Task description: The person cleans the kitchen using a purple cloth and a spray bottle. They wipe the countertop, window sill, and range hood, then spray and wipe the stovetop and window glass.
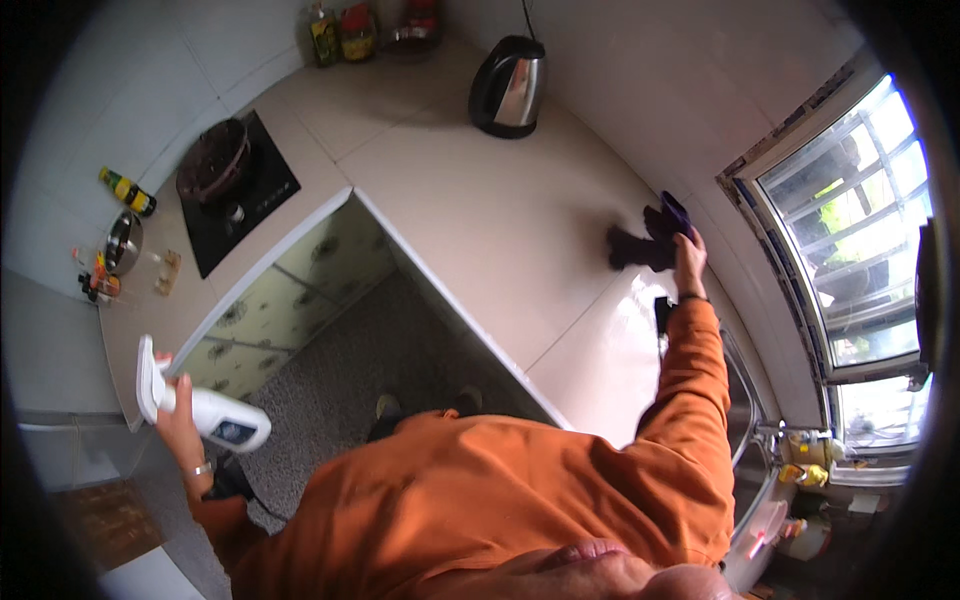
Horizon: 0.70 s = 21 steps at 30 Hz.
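Observation:
My left hand (177, 421) is wrapped around the neck of a white spray bottle (229, 421) with a dark label. It holds the bottle tilted out over the floor, beside the counter's left end. Far to the right, my right hand (690, 261) grips a dark purple cloth (664, 229). Part of the cloth hangs bunched over the pale tiled countertop (480, 225), close to the wall under the window; whether it touches the surface I cannot tell.
An electric kettle (517, 90) stands in the back corner. On the left, a dark pan (214, 161) sits on a black induction cooktop (262, 180). A sauce bottle (127, 191) and a metal bowl (124, 241) line the wall. The sink (742, 427) lies right of my arm.

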{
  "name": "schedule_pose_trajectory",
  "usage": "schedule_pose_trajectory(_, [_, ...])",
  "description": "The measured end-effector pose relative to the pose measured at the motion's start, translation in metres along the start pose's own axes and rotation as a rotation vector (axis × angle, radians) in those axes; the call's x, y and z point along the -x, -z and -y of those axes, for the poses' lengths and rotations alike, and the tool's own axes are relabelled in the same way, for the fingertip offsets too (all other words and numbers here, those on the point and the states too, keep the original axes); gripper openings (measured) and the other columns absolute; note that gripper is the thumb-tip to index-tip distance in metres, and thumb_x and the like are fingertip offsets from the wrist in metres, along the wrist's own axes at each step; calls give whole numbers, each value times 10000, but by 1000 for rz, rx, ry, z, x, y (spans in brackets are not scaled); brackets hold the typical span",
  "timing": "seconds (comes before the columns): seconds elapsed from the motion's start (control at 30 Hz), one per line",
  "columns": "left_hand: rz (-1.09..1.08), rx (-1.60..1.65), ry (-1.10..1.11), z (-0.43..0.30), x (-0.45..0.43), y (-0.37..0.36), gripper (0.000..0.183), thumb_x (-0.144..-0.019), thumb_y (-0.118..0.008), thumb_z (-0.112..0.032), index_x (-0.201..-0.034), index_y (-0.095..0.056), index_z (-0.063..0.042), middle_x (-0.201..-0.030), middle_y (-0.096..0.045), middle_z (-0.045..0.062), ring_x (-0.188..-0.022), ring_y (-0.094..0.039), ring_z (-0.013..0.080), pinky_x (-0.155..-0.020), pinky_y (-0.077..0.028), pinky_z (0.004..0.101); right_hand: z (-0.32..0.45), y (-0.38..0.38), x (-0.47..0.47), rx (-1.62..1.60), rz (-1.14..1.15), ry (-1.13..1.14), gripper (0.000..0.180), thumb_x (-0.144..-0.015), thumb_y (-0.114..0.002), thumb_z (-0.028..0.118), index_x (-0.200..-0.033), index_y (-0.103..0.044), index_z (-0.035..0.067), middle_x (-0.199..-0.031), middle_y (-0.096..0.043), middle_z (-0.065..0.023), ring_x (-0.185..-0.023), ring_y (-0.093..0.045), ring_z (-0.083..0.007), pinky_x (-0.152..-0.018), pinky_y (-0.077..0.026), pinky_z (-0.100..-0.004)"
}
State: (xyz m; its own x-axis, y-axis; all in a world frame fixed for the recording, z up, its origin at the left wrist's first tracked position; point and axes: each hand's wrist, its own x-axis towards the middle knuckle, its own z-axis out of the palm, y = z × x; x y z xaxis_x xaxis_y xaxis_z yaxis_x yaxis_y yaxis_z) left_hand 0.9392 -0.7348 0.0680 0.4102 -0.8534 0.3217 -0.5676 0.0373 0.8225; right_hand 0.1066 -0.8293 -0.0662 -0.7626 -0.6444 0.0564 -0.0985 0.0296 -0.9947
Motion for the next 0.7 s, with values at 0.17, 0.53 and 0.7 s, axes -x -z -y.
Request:
schedule_pose_trajectory(0.17, [-14,-286,-117,-34,43,23,533,-825,-575,6,-1332,-411,3,-1223,-505,94,-1111,-486,194,-932,-384,315,-50,-145,-30,767,7,1,423,-744,-600,274,-1156,-629,186,-1180,-584,-146,-1069,-557,-316,-938,-441,-384])
schedule_pose_trajectory(0.53, [39,1,-21,-69,62,-1,454,-866,-550,-24,-1300,-419,6,-1234,-494,70,-1116,-463,179,-969,-329,292,-24,-258,195,647,939,549,521,-540,-688,175,-1059,-670,216,-1157,-534,-83,-1056,-484,-343,-915,-443,-417])
schedule_pose_trajectory(0.7, [123,104,-118,-57,60,-9,426,-874,-570,-68,-1274,-442,-1,-1222,-496,45,-1011,-463,143,-900,-359,274,-22,-135,281,566,1042,601,461,-562,-631,133,-1021,-669,141,-1128,-531,-111,-1047,-472,-343,-916,-416,-421])
